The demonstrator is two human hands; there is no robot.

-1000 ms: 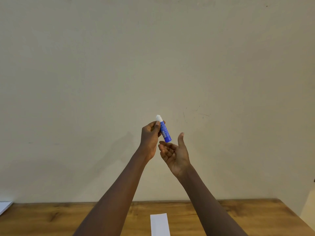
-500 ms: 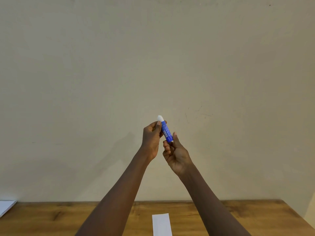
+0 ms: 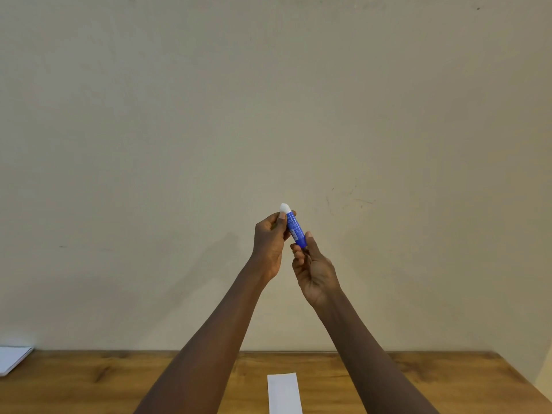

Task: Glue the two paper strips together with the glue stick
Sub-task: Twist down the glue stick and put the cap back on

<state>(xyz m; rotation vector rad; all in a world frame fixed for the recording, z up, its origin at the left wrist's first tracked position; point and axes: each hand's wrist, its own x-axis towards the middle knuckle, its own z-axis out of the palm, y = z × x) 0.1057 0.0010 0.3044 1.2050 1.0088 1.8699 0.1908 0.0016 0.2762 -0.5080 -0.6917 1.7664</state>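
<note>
Both bare arms are raised in front of a plain beige wall (image 3: pixel 268 100). The left hand (image 3: pixel 268 243) has its fingers clamped on the upper part of a small blue glue stick with a white tip (image 3: pixel 294 227) (tilted, tip uppermost), and the right hand (image 3: pixel 313 270) pinches its lower end. Below, a white paper strip (image 3: pixel 283 392) lies flat on the brown wooden surface (image 3: pixel 448 383); more white paper (image 3: pixel 12 358) sits at the far left edge.
</note>
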